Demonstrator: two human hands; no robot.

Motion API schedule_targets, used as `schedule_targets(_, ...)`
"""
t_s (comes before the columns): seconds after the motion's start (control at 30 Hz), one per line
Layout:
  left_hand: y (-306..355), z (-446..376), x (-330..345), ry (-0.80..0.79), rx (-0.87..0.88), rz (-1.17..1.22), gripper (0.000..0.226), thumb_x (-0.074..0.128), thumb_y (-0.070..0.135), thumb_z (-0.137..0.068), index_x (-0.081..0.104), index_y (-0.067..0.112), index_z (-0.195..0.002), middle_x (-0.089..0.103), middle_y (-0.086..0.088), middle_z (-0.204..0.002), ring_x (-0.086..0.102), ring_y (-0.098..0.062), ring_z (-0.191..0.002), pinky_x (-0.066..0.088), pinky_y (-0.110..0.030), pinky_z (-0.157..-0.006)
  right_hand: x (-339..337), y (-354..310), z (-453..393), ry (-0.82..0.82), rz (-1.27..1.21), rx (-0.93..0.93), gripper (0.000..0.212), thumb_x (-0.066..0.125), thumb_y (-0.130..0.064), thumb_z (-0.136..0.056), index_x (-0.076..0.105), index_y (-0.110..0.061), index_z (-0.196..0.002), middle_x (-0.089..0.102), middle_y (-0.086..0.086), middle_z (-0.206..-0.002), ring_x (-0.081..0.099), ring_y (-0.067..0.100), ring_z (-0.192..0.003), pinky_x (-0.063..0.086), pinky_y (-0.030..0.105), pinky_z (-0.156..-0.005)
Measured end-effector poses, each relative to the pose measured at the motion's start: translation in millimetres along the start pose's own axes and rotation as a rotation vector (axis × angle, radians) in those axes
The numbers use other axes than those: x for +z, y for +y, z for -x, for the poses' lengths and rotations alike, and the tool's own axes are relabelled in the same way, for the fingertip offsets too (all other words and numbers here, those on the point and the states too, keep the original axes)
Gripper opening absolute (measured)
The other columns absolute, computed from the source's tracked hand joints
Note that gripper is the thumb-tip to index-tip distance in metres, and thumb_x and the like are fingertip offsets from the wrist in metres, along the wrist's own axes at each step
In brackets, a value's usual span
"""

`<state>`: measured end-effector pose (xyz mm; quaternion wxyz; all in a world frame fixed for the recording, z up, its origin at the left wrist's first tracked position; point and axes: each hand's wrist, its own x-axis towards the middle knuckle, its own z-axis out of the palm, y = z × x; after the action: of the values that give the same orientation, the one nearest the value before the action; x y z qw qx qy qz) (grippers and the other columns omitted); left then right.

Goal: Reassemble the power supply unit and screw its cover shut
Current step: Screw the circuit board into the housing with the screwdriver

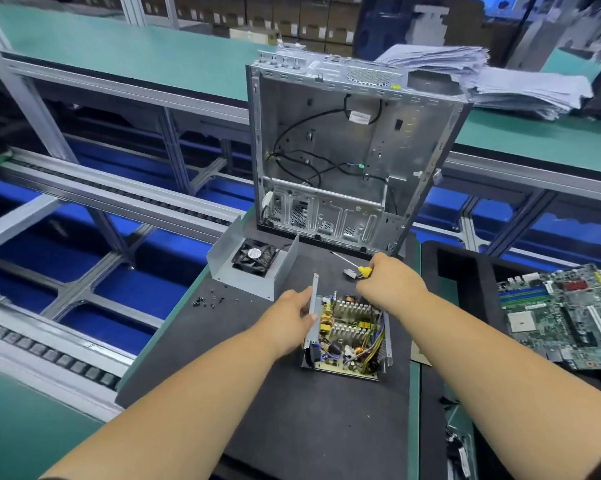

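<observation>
You held the open PSU [347, 332] on the dark mat [292, 410] of the bench [174, 299], just in front of the empty chassis [347, 150]. Your left hand [288, 320] gripped its left side wall, thumb on the inner face and fingers [300, 297] curled round the outer face. Your right hand [389, 282] closed its fingers round the yellow handle of the screwdriver [356, 268]; whether the tool had left the mat could not be told. The cover [254, 263], with its fan [255, 258] facing up, lay apart to the far left, and the screws [207, 301] lay loose near the mat's left edge. Risks from this state, as judged: the screws could have rolled off the mat if the cover or your forearm swept them; the yellow and blue leads along the right side of the board could have been pinched under the cover flange; the screwdriver tip, pointing away to the upper left, could have struck board components if swung low; and the one-sided grip could have let the unit tip or slide. The PSU's long axis ran roughly away from you, tilted slightly to the left at the far end, with the board face up. The black socket end sat nearest you. The cover's open side faced up, its walls standing left and right.
</observation>
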<state>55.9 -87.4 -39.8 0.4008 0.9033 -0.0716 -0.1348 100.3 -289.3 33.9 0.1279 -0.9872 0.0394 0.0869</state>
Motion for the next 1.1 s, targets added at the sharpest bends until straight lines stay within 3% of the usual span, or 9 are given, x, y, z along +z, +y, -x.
schedule_targets(0.2, -10.4, -7.0, -14.4, 0.003, 0.047, -0.046, 0.046, 0.047, 0.033, -0.101, 0.042, 0.03, -0.146, 0.053, 0.004, -0.122, 0.055, -0.016, -0.108, 0.04, -0.025, -0.092, 2.3, -26.9, 3.4, 0.031, -0.215, 0.001, 0.014, 0.056, -0.017, -0.089, 0.047, -0.016, -0.1, 0.058, 0.006, -0.084, 0.054, 0.022, -0.065, 0.037, 0.034, -0.054)
schedule_targets(0.3, -35.7, -2.2, -37.9, 0.211, -0.056, -0.028, 0.027, 0.055, 0.036, -0.096, 0.061, 0.03, -0.122, 0.062, 0.01, -0.113, 0.061, -0.014, -0.101, 0.046, -0.027, -0.088, 6.5, -41.8, 9.8, 0.08, -0.406, -0.027, 0.016, 0.061, -0.02, -0.089, 0.05, -0.024, -0.101, 0.057, -0.002, -0.087, 0.055, 0.017, -0.069, 0.041, 0.033, -0.055)
schedule_targets(0.4, -70.0, 2.1, -67.2, 0.344, -0.211, -0.111, 0.01, 0.062, 0.027, -0.089, 0.062, 0.03, -0.099, 0.063, 0.011, -0.1, 0.061, -0.015, -0.092, 0.048, -0.029, -0.08, 14.9, -58.0, 20.0, 0.166, -0.636, -0.038, 0.014, 0.067, -0.026, -0.088, 0.055, -0.029, -0.096, 0.062, -0.006, -0.093, 0.063, 0.018, -0.078, 0.052, 0.035, -0.065)
schedule_targets(0.53, -102.4, 0.1, -93.8, 0.284, -0.273, -0.253, 0.014, 0.063, 0.024, -0.089, 0.06, 0.029, -0.102, 0.061, 0.007, -0.102, 0.06, -0.018, -0.09, 0.043, -0.028, -0.069, 20.3, -79.8, 26.5, 0.222, -0.836, 0.017, 0.012, 0.07, -0.027, -0.085, 0.059, -0.03, -0.087, 0.071, -0.007, -0.085, 0.063, 0.008, -0.063, 0.048, 0.019, -0.054)
schedule_targets(0.67, -111.6, -9.2, -97.8, 0.202, -0.175, -0.37, 0.01, 0.065, 0.027, -0.089, 0.062, 0.029, -0.098, 0.061, 0.007, -0.1, 0.059, -0.017, -0.091, 0.048, -0.029, -0.071, 21.9, -95.5, 25.3, 0.243, -0.869, 0.075, 0.009, 0.07, -0.027, -0.083, 0.061, -0.028, -0.085, 0.073, -0.005, -0.088, 0.064, 0.013, -0.065, 0.051, 0.031, -0.067)
schedule_targets(0.77, -113.4, -17.2, -94.5, 0.16, -0.058, -0.47, 0.01, 0.064, 0.028, -0.09, 0.064, 0.026, -0.1, 0.061, 0.004, -0.101, 0.057, -0.019, -0.096, 0.051, -0.035, -0.082, 22.9, -103.2, 26.4, 0.241, -0.888, 0.093, 0.009, 0.069, -0.026, -0.084, 0.061, -0.026, -0.087, 0.073, -0.005, -0.09, 0.062, 0.012, -0.063, 0.051, 0.031, -0.067)
schedule_targets(0.9, -115.4, -23.1, -93.4, 0.117, -0.003, -0.518, 0.007, 0.059, 0.027, -0.093, 0.064, 0.024, -0.098, 0.06, 0.002, -0.101, 0.056, -0.021, -0.097, 0.05, -0.036, -0.083, 22.3, -108.0, 29.3, 0.247, -0.92, 0.138, 0.011, 0.07, -0.025, -0.084, 0.06, -0.026, -0.089, 0.073, -0.006, -0.091, 0.06, 0.008, -0.059, 0.052, 0.031, -0.067)
schedule_targets(1.03, -113.2, -22.5, -96.5, 0.108, -0.017, -0.441, 0.007, 0.058, 0.024, -0.095, 0.063, 0.023, -0.09, 0.06, 0.002, -0.096, 0.057, -0.019, -0.089, 0.05, -0.034, -0.078, 20.5, -109.3, 34.0, 0.256, -1.007, 0.162, 0.009, 0.065, -0.021, -0.087, 0.06, -0.024, -0.094, 0.075, -0.009, -0.084, 0.059, 0.005, -0.055, 0.045, 0.025, -0.062)
schedule_targets(1.1, -108.5, -19.8, -100.0, 0.13, -0.055, -0.197, 0.01, 0.061, 0.021, -0.093, 0.063, 0.023, -0.083, 0.062, 0.005, -0.086, 0.058, -0.015, -0.079, 0.049, -0.029, -0.069, 16.9, -107.9, 36.3, 0.255, -1.019, 0.152, 0.006, 0.064, -0.021, -0.089, 0.062, -0.022, -0.094, 0.075, -0.009, -0.082, 0.06, 0.005, -0.058, 0.048, 0.028, -0.063)
